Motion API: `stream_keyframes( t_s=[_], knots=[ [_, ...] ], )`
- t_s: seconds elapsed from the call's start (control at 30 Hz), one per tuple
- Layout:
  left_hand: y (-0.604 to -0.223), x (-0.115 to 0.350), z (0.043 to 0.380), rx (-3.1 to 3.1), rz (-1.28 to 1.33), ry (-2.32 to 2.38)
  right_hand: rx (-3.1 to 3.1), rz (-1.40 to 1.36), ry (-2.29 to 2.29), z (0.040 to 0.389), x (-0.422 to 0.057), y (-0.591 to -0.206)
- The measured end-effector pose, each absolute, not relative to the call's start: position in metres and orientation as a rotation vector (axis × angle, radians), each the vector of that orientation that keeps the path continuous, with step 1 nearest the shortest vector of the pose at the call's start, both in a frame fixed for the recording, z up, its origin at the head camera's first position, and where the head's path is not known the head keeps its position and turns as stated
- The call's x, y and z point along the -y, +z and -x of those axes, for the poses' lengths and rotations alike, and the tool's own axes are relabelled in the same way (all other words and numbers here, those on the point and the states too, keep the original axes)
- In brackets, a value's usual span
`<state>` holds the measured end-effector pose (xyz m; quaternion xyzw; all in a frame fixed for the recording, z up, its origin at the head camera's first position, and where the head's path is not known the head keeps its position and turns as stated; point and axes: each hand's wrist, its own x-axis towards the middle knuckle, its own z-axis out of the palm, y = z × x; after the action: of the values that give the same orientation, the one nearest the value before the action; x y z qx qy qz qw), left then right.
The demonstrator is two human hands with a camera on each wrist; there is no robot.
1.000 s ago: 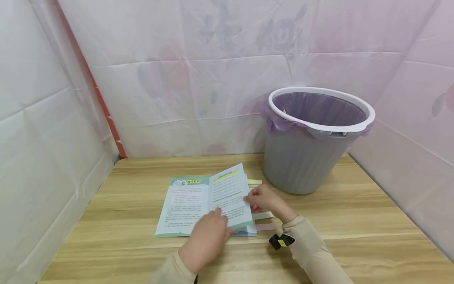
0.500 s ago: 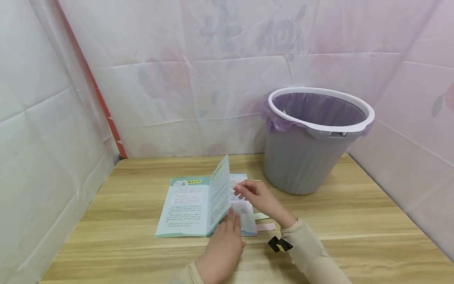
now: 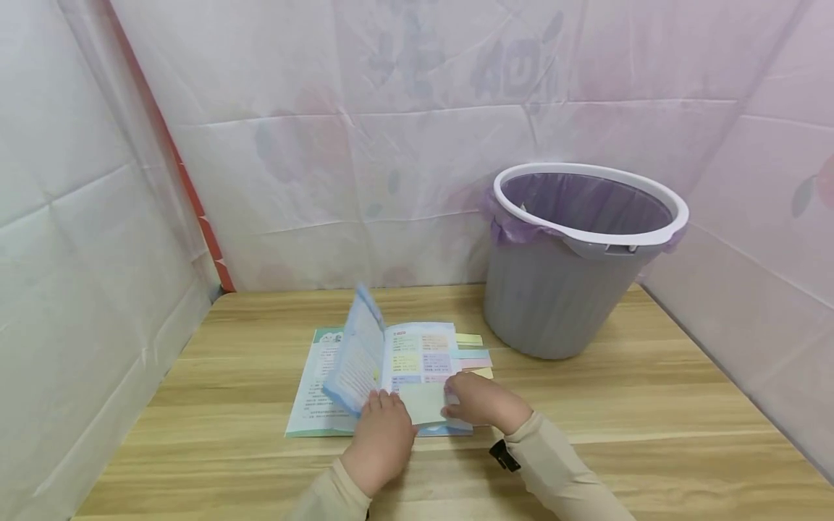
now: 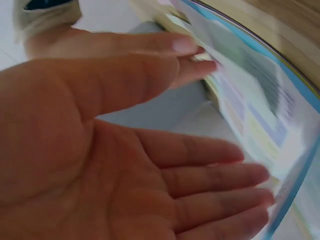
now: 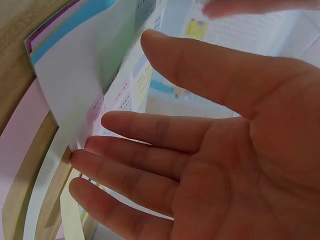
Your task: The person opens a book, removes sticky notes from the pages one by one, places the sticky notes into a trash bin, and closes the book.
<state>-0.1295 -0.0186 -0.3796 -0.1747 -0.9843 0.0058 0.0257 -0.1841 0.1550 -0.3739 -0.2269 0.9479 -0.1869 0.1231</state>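
An open booklet (image 3: 407, 341) lies on the wooden table, and its raised pages (image 3: 358, 354) stand tilted to the left. A pale green paper slip (image 3: 422, 403) lies over the lower right page. My left hand (image 3: 383, 443) is at the booklet's lower middle, fingertips beside the raised pages; the left wrist view shows its fingers straight. At the slip's right end is my right hand (image 3: 485, 400). Its thumb and extended fingers are apart in the right wrist view, with fingertips at the page edge. Coloured paper tabs (image 3: 470, 354) stick out from the booklet's right side.
A grey bin (image 3: 554, 297) with a white rim and purple liner stands at the back right of the table (image 3: 221, 376). Pale patterned sheets (image 3: 287, 195) enclose the back and sides.
Pages have turned over to the left, uncovering the coloured-box page and pale green slip. My left hand moved slightly left; my right hand moved down to the slip's right end.
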Motion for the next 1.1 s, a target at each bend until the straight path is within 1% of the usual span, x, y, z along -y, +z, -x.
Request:
stream_keyframes(
  t_s=[0.17,0.33,0.47,0.57,0.83,1.1],
  knots=[
    [-0.383,0.028,0.138,3.097,0.512,-0.037,-2.785,0.698,-0.518,0.184,-0.154,-0.375],
    [-0.381,0.034,0.143,3.215,0.471,-0.251,-2.762,0.623,-0.546,0.184,-0.151,-0.376],
    [-0.379,0.036,0.144,3.243,0.483,-0.33,-2.767,0.598,-0.541,0.182,-0.146,-0.375],
    [-0.378,0.037,0.145,3.241,0.494,-0.359,-2.829,0.662,-0.471,0.18,-0.143,-0.376],
    [-0.378,0.036,0.148,3.243,0.51,-0.371,-2.914,0.945,-0.392,0.174,-0.134,-0.383],
    [-0.379,0.037,0.148,3.253,0.496,-0.374,-2.939,1.016,-0.334,0.173,-0.126,-0.386]
  ],
)
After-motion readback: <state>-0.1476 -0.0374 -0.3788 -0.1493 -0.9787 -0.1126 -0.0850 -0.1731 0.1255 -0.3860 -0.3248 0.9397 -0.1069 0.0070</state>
